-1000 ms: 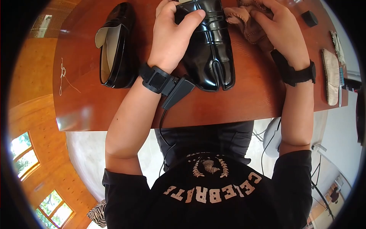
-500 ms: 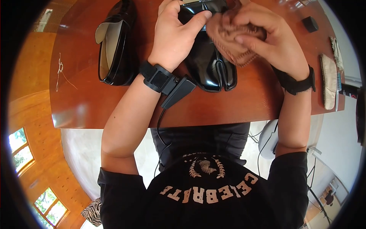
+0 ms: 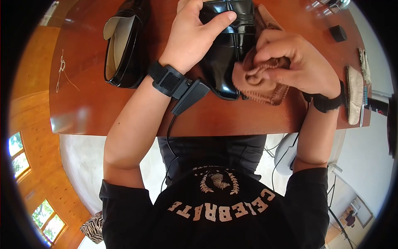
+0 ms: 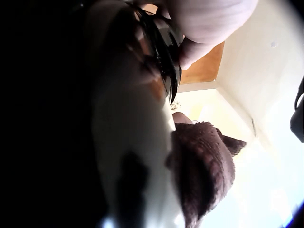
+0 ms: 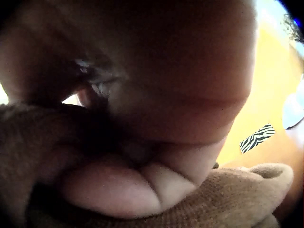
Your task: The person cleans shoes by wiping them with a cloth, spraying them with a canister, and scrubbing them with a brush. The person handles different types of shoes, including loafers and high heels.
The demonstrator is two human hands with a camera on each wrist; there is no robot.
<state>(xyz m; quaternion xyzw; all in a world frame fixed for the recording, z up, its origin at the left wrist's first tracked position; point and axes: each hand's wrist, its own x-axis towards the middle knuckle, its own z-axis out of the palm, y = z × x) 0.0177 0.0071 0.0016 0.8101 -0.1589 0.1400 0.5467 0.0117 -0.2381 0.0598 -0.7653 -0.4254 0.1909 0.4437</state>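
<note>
A glossy black loafer (image 3: 219,62) with a split toe lies on the table, its toe facing the body. My left hand (image 3: 188,37) grips it near the strap, thumb laid over the top. My right hand (image 3: 304,62) holds a bunched brown cloth (image 3: 255,85) with scalloped edges between thumb and curled fingers. The cloth overlaps the right side of the toe in the head view. In the left wrist view, the same cloth (image 4: 204,166) is right at the shiny shoe surface. The right wrist view shows fingers folded into the cloth (image 5: 247,190).
The other black loafer (image 3: 134,54) stands on the left, with knotted string (image 3: 61,68) beyond it. Along the right edge are a small black block (image 3: 338,33), a beige pad (image 3: 354,95) and a blue-bristled brush (image 3: 365,99). The table's front edge (image 3: 186,135) lies close to the body.
My right hand has brought the cloth from beside the strap across and down to the toe, nearer the body. My left hand keeps its grip on the loafer.
</note>
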